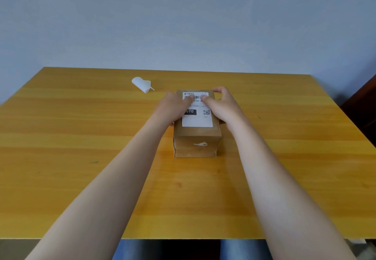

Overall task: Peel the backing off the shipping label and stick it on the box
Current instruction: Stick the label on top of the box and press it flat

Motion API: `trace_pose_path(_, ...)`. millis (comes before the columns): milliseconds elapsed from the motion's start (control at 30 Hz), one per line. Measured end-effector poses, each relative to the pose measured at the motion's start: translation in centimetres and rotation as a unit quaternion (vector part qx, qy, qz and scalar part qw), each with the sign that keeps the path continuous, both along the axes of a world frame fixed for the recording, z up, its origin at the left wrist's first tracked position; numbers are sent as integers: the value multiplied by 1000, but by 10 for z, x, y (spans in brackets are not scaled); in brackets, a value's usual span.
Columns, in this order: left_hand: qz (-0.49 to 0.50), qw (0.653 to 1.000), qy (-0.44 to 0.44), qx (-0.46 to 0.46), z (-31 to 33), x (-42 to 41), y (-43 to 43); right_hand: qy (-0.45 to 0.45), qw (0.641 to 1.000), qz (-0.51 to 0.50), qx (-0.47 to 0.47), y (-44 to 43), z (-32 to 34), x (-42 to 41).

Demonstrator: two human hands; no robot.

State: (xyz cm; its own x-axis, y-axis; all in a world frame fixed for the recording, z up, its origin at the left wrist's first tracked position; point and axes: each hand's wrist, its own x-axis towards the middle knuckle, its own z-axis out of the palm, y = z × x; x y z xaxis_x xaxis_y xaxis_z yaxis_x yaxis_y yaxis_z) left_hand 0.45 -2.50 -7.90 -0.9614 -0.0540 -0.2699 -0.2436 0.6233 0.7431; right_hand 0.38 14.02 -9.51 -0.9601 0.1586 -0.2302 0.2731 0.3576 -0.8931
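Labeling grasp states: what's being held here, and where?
The box, by its top edges: right hand curls over the far right corner, left hand lies over the left edge, fingers hidden. Both thumbs press the label near its far end.
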Motion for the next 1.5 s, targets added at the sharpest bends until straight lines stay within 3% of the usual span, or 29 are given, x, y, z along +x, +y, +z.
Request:
trace_pose_path(333, -47, 997, 15, 64, -7, 13, -8, -11, 998, 58, -30, 7, 2, 16)
trace_pose_path(867, 0, 998, 33, -57, -9, -8, 0, 12, 1000, 11, 19, 0, -3, -3)
trace_pose_path(1167, 6, 996, 11, -92, -5, -18, 4, 13, 990, 7, 143, -2, 0, -15)
trace_pose_path(1500, 5, 995, -11, -96, 1, -34, 5, 3, 988, -2, 154, -1, 5, -28)
